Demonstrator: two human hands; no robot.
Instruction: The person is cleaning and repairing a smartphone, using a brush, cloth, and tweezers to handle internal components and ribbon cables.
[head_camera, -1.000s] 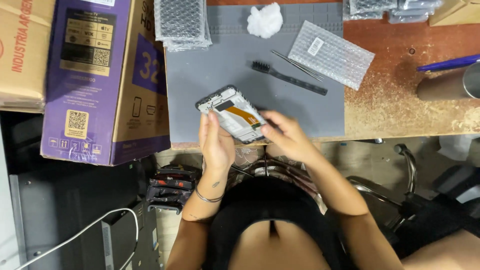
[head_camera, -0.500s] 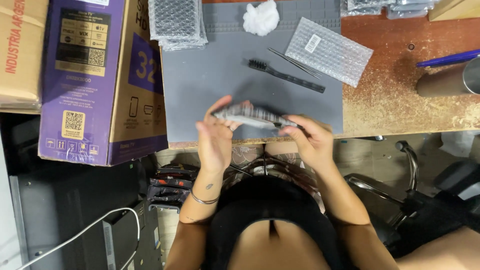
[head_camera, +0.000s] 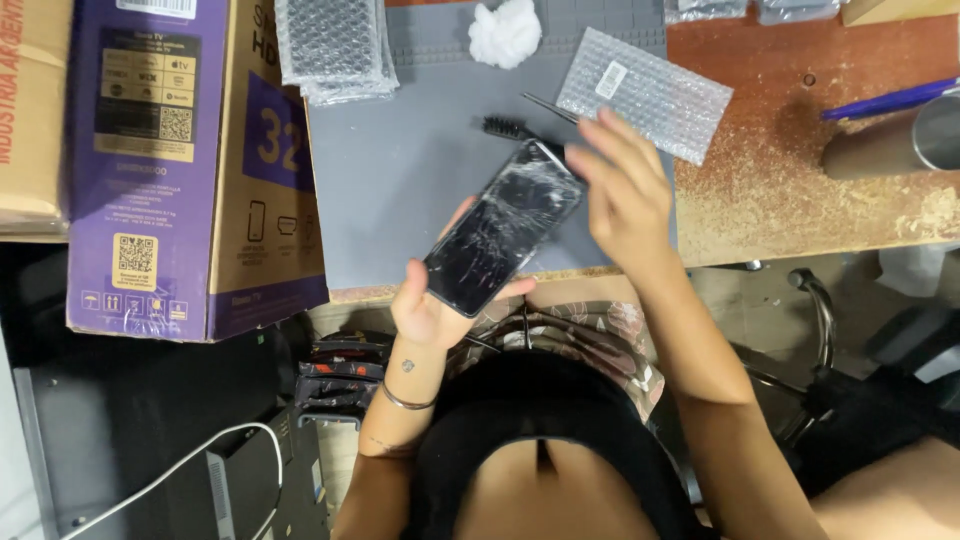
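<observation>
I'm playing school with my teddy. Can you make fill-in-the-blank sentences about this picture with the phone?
1. The phone has a black screen that is ____.
2. The phone rests in the person's ____ hand.
3. The grey mat lies on a ____ table.
4. The fluffy wad at the top of the mat is ____ in colour.

Missing words: cracked; left; wooden; white

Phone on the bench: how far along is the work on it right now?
Done: the phone is off the grey mat and turned glass side up. In hand: the left hand holds its lower end, and the right hand is at its top edge. The glass is badly cracked and still on. Left: the brush and tweezers lie unused on the mat.
</observation>
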